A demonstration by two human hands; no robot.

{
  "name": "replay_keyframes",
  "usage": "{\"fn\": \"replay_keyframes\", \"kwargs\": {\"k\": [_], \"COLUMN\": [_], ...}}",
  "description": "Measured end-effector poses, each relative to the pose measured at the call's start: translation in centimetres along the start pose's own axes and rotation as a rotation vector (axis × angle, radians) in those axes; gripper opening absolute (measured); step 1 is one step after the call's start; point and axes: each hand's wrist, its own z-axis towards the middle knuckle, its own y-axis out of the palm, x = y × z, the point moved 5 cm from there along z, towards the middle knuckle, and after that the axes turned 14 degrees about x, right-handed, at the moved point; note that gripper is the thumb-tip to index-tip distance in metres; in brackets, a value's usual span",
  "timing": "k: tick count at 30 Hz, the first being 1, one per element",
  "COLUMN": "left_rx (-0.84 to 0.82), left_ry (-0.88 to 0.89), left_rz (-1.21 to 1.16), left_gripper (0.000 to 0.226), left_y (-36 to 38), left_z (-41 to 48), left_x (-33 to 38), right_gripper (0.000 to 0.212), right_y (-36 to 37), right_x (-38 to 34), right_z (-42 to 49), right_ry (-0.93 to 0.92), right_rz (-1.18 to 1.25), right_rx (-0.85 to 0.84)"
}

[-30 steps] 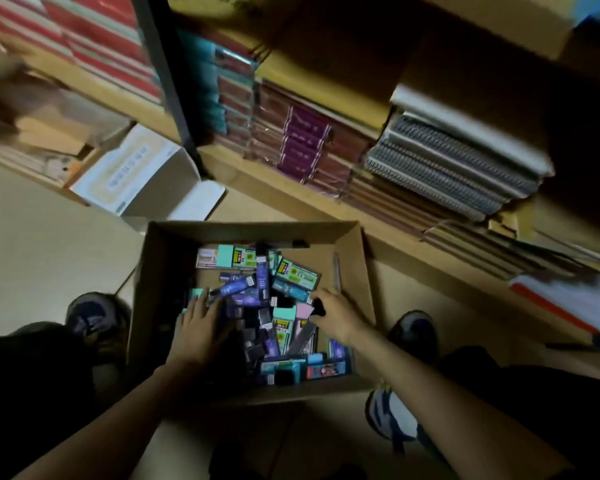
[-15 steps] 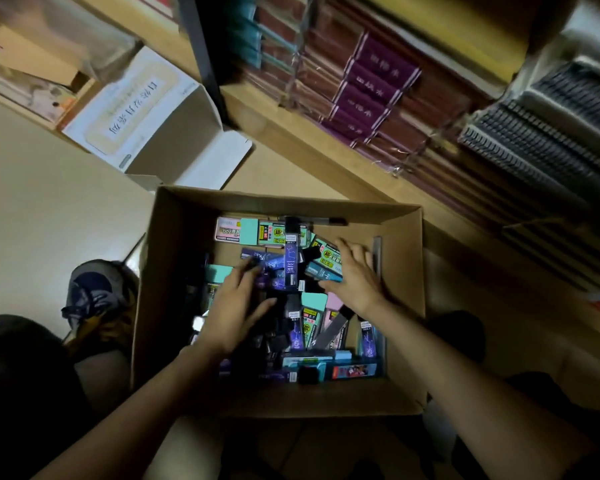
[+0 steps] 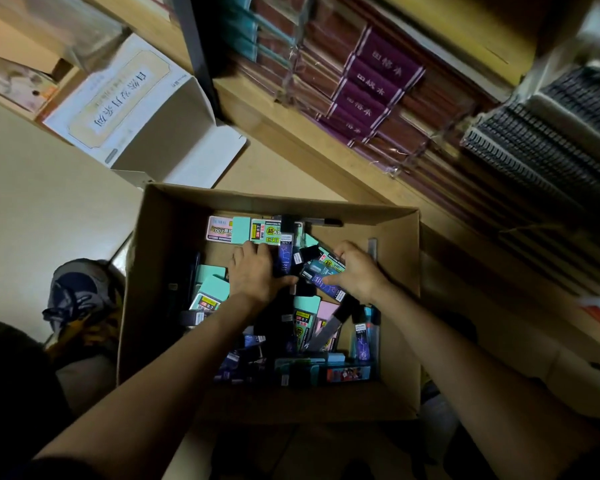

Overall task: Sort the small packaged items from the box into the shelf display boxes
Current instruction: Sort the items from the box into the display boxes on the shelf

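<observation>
Cardboard box (image 3: 160,299) still holds the packets (image 3: 303,323), but your hands have slid up to the far-end heap. Your right hand (image 3: 355,271) now pinches a dark blue packet (image 3: 321,278), while your left hand (image 3: 257,271) rests beside a purple packet (image 3: 284,261), and I can't tell if it grips. Sorting's barely started.

Box (image 3: 399,341): matt brown corrugated cardboard. Small packs (image 3: 253,231): glossy printed card and plastic. Shelf (image 3: 291,133): smooth wood. Notebooks (image 3: 378,84) under shiny clear wrap. White carton (image 3: 174,129): matt paperboard.
</observation>
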Motion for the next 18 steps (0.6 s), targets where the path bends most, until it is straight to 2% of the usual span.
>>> {"fn": "replay_keyframes", "kwargs": {"k": [4,8,11,15,18], "left_rx": [-0.157,-0.197,-0.167,-0.341,-0.464], "left_ry": [0.094,0.082,0.005,-0.225,-0.246], "left_rz": [0.006,-0.254,-0.356,-0.877,-0.967], "left_gripper": [0.062,0.048,0.036,0.034,0.037], "left_y": [-0.1,-1.5,-2.7,-3.1,-3.0], "left_z": [0.7,0.5,-0.1,-2.2,-3.9], "left_x": [0.4,-0.6,-1.7,-2.3,-2.2], "right_gripper": [0.044,0.050,0.047,0.042,0.042], "right_y": [-0.4,-0.2,0.1,-0.3,-1.4], "right_x": [0.6,0.5,0.4,0.6,0.5], "right_z": [0.0,-0.2,-0.5,-1.2,-2.3], "right_ry": [0.056,0.078,0.068,0.117,0.169], "right_rz": [0.094,0.076,0.062,0.146,0.281], "right_rx": [-0.131,-0.209,-0.175,-0.082,0.002]}}
